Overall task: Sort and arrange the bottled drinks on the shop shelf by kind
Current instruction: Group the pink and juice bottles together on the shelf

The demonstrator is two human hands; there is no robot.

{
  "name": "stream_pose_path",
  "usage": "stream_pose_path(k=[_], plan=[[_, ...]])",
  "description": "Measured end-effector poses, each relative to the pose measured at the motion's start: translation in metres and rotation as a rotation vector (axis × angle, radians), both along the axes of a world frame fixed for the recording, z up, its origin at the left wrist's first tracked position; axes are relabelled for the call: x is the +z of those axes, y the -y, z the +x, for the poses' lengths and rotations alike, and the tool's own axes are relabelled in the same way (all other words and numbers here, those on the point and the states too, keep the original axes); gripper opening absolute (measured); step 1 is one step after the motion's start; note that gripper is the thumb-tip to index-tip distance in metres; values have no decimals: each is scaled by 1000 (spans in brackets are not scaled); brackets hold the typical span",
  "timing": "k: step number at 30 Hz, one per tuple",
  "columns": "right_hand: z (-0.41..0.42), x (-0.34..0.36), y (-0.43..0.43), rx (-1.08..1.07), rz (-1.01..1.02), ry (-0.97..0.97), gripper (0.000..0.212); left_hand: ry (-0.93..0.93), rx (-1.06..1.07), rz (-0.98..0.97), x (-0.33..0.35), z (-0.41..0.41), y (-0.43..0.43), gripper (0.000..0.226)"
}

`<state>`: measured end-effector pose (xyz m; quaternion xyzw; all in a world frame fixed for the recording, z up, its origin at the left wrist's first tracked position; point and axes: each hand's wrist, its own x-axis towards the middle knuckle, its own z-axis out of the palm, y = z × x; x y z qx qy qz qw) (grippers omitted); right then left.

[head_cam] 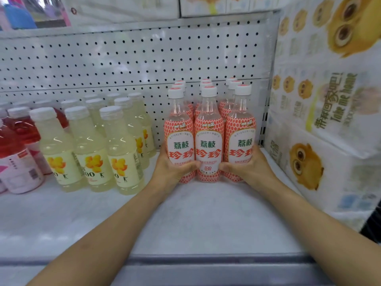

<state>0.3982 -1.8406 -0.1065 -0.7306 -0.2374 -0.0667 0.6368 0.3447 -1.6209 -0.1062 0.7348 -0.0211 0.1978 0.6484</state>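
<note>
White shelf (pixel 206 213) carries everything I see from the head view, and the sorting looks close to done to me: three kinds stand in their own blocks. The lychee bottles (pixel 208 137), clear with red-dotted labels and white caps, form three files running back to the pegboard (pixel 123 58) near the shelf's right end, just beside the tissue packs (pixel 321 120). My left hand (pixel 175 168) is cupped against the front left bottle, fingers curled round its lower label; my right hand (pixel 249 168) mirrors it on the front right bottle, so the front row is squeezed together between both palms. The liquid inside them looks almost colourless. Left of them, a small gap apart, stand the yellow bottles (pixel 90 149), pale cloudy drink with flower labels, also in rows. At the shelf's left edge the pink bottles (pixel 18 153) hold red drink, partly cut off. What is left, I judge, is squaring this block and closing the gap; the shelf's front strip is bare.
</note>
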Motion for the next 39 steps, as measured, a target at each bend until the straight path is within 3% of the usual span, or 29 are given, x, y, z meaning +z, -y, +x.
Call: stream_pose_path(k=[2,6,8,11,14,18,21,23,26,28,31,34,36,39], plan=[[1,-1,1,-28,-24,-6,74,-18,13,34,1,-1,0,85],[-12,8,-2,-147,2,-30,109,-149,2,119,17,-21,0,94],[-22,20,0,-277,-15,45,115,-208,44,227,29,-46,-2,98],[-40,32,2,-437,-9,255,105,-160,144,258,38,-100,-18,110],[-62,46,-10,-511,38,470,84,23,298,292,38,-146,-50,85],[-102,61,-67,-330,-26,609,61,167,478,409,35,-165,-111,70],[-125,62,-129,-92,-250,454,71,254,547,467,34,-158,-159,78],[-120,56,-164,19,-331,249,98,228,527,397,34,-150,-190,100],[-98,49,-201,48,-294,-53,139,-33,407,268,27,-123,-244,129],[-85,42,-215,67,-258,-146,150,-162,260,214,21,-103,-277,142],[-76,32,-234,110,-171,-130,127,-215,-8,132,17,-78,-297,134],[-76,25,-247,125,-96,-97,102,-197,-215,133,17,-66,-287,102],[-73,25,-254,149,-81,-104,91,-169,-266,69,17,-61,-281,84],[-70,27,-261,175,-54,-115,69,-150,-282,2,13,-53,-280,82]])
